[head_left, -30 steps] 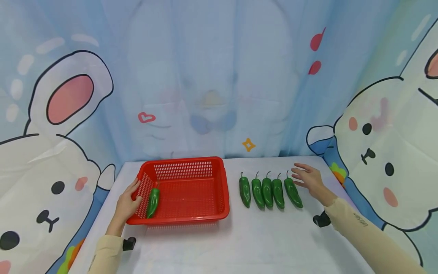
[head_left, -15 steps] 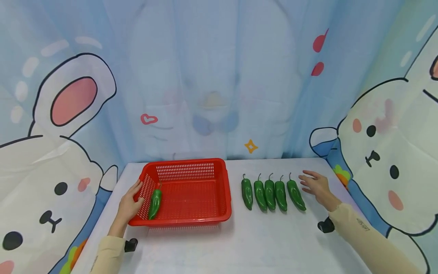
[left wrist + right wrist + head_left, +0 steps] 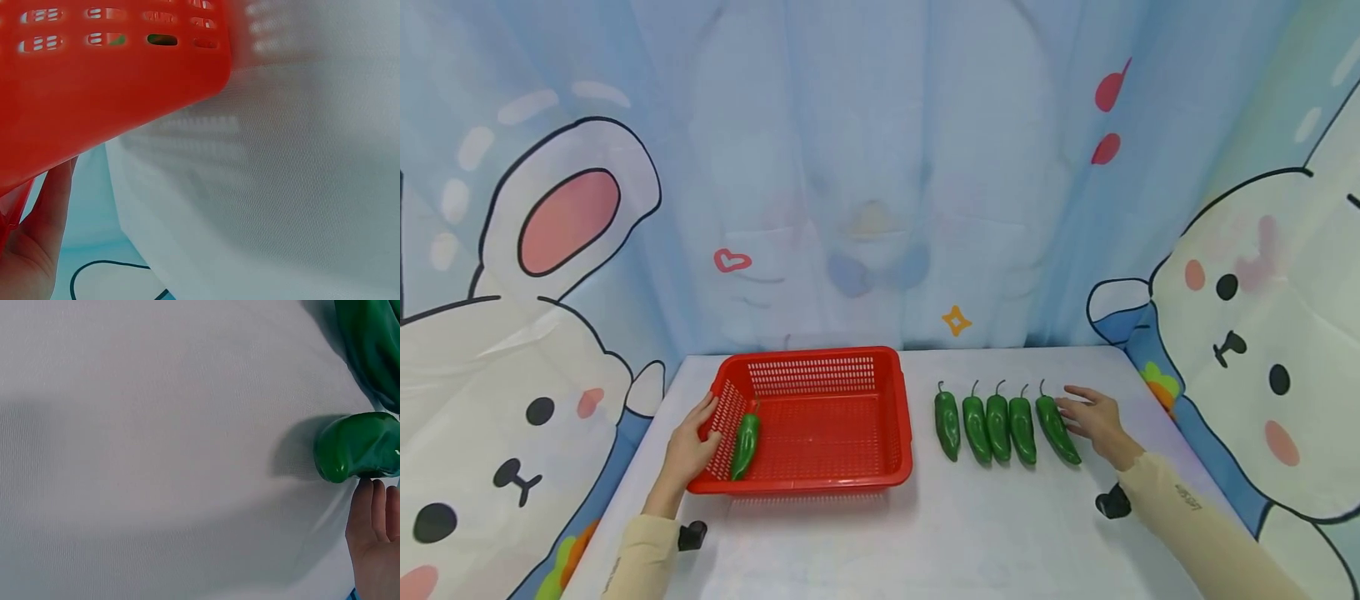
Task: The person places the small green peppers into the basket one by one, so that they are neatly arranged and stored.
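Note:
My left hand holds the left rim of a red plastic basket, its thumb over the rim and its fingers along the outer side. One green chili pepper lies inside, against the basket's left wall. On the right, my right hand reaches beside the rightmost chili pepper of a row. Its fingers are extended, and in the right wrist view the fingertips meet or almost meet the underside of that pepper. The left wrist view shows only part of the left hand below the basket wall.
Several more green chili peppers lie side by side, stems away from me, right of the basket. White cloth covers the table. A blue printed curtain hangs behind and at both sides.
My right hand first draws slightly away from the rightmost pepper, then comes back closer to its side. The left hand stays on the basket rim. The whole head view has shifted a little.

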The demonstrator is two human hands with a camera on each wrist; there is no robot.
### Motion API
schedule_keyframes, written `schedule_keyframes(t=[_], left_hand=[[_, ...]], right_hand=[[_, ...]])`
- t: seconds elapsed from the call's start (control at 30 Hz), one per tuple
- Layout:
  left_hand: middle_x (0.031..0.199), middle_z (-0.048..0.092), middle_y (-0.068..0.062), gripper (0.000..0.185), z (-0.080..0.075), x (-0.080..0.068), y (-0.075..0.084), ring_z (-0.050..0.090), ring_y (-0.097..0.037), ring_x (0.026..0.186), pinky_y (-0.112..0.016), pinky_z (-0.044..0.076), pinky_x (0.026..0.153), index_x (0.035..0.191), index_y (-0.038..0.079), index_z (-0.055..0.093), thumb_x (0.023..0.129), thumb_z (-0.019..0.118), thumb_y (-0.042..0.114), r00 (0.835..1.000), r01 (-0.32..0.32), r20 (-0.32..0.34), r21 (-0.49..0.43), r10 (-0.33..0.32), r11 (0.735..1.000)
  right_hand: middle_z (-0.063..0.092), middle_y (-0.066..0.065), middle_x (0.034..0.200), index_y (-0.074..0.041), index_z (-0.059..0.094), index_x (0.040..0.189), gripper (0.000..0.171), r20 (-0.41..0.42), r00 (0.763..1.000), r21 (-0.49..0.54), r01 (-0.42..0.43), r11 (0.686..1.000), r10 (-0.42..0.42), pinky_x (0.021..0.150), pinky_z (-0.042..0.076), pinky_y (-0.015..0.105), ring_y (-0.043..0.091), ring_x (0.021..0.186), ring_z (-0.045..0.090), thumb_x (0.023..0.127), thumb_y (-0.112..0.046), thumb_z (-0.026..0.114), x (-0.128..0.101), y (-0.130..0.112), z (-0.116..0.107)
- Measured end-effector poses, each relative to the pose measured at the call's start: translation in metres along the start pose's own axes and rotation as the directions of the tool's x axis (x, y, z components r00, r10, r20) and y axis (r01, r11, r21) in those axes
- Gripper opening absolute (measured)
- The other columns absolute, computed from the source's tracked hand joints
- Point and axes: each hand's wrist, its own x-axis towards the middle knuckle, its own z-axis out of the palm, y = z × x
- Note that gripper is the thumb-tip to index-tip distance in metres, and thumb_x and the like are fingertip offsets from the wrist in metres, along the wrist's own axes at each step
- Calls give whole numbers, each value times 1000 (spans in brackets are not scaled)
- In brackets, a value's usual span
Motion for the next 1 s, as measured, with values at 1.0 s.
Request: schedule_keyframes(t=[1.0], left_hand=[[156, 34, -18, 60, 1, 1, 0, 34, -40, 140, -55, 40, 101, 147, -4, 41, 88, 52, -5, 1000, -7, -19, 14, 8, 1000]], right_hand=[[43, 37, 141, 9, 39, 145, 59, 64, 996, -81, 59, 995, -54, 93, 49, 50, 43, 124, 51, 95, -13, 60, -20, -8, 10]])
